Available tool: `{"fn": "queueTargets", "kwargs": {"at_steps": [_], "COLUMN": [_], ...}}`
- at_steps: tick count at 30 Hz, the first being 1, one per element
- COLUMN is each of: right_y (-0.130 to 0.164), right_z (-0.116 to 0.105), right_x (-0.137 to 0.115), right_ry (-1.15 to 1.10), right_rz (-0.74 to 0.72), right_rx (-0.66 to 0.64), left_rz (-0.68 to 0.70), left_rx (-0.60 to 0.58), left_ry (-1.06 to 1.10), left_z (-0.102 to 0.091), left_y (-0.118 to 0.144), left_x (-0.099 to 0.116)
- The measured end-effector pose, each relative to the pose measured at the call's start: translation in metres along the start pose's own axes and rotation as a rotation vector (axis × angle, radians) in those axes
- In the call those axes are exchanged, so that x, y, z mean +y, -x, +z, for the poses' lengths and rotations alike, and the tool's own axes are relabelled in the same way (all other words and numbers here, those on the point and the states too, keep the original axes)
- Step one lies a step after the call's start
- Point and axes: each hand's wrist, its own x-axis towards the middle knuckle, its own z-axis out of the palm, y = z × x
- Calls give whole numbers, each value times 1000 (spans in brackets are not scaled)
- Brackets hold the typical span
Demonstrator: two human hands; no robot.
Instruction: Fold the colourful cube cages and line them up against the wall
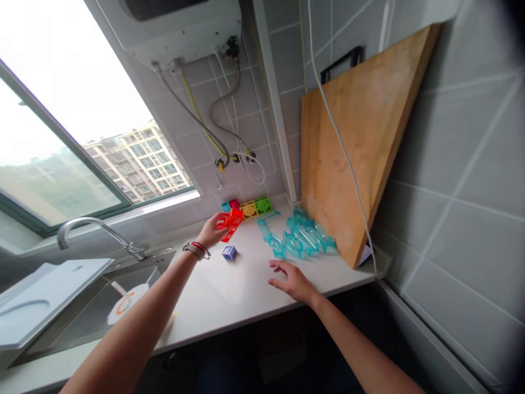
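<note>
My left hand grips a bright red plastic toy piece above the back of the white counter. Just below it on the counter sits a small blue-and-white block. Behind the red piece, along the wall, stand a yellow block, a green block and smaller blue and red ones. My right hand hovers over the counter's front part with fingers apart and nothing in them. Beyond it lie several translucent teal plastic track pieces, some joined or heaped together.
A big wooden board leans on the right wall, with a white cable hanging across it. At left are a sink, a faucet and a white panel lying over the basin. A water heater with hoses hangs above.
</note>
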Motion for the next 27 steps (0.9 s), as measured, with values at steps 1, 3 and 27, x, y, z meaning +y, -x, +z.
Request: {"fn": "queueTargets", "kwargs": {"at_steps": [1, 3, 27], "right_y": [1, 3, -1], "right_z": [0, 1, -21], "right_x": [-3, -9, -34], "right_ry": [39, 126, -58], "right_rz": [-12, -34, 160], "right_rx": [-46, -104, -242], "left_rz": [-67, -203, -458], "left_rx": [65, 177, 516], "left_ry": [31, 93, 172], "left_z": [-5, -8, 26], "left_y": [-13, -34, -99], "left_x": [-12, -37, -184]}}
